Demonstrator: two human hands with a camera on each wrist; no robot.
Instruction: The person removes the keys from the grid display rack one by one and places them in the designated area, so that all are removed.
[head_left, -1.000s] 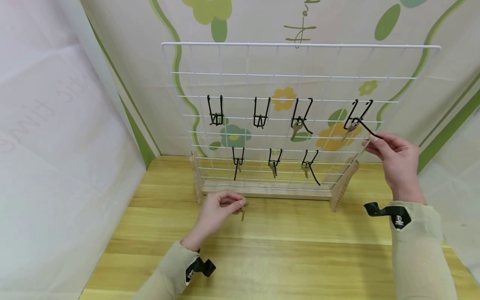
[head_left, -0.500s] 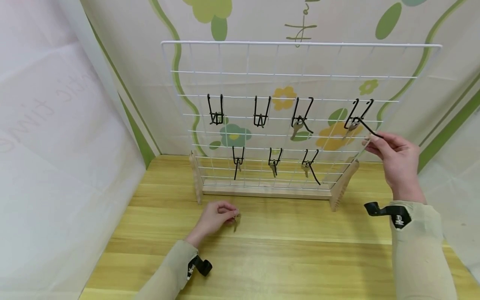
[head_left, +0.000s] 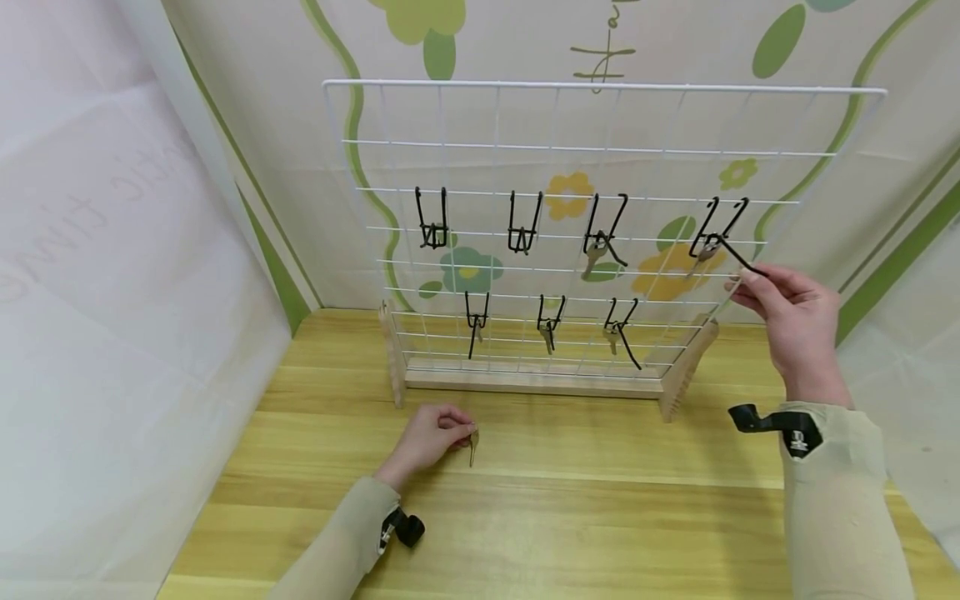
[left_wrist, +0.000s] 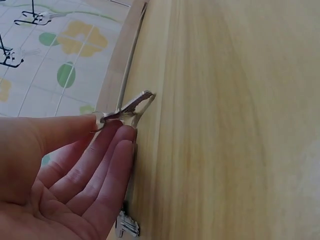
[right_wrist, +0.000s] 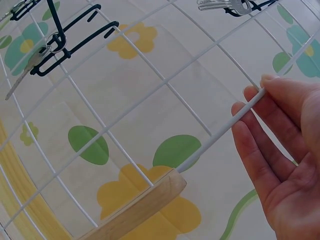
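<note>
Pinched between the thumb and fingertips of my left hand (head_left: 429, 440) is a key ring, its keys (left_wrist: 131, 107) jutting past the fingers. In the head view the keys (head_left: 473, 448) hang close over the table, in front of the wire grid panel's wooden base. My right hand (head_left: 795, 321) holds the right edge wire (right_wrist: 220, 130) of the white grid panel (head_left: 600, 152), thumb on one side and fingers on the other. Nearest to it is a black hook (head_left: 718, 233) carrying keys (right_wrist: 27, 70).
More black hooks hang in two rows, including an upper left hook (head_left: 432, 225) and a lower middle hook (head_left: 550, 315); several bear keys. Wooden feet (head_left: 686, 367) support the panel on the wooden table (head_left: 600, 500). A silvery piece (left_wrist: 129, 225) shows below the left hand.
My left hand has drawn back from the panel's base, slightly left and toward the near side, carrying the keys. The right hand stays on the edge wire.
</note>
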